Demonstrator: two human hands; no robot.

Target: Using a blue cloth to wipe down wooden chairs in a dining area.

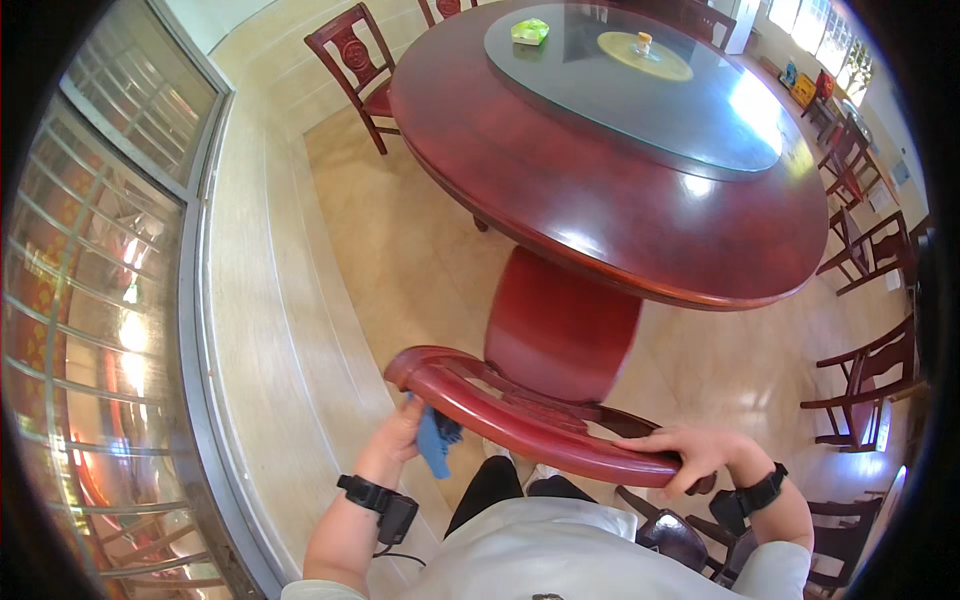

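Right in front of me is a dark red wooden chair, its curved top rail (525,431) towards me and its smooth red seat (562,322) reaching under the table edge. My left hand (403,431) is at the rail's left end and grips a blue cloth (433,444), which hangs below the rail. Part of that hand's fingers is hidden behind the cloth and wood. At the rail's right end, my right hand (694,454) is closed over the wood, fingers on top and thumb on the near side.
Beyond the chair stands a round red wooden table (600,217) with a glass turntable (637,112). On the glass are a green tissue pack (529,31) and a small jar (643,43). Another chair (356,67) is at far left. Several chairs (862,367) line the right; a barred window (112,315) is left.
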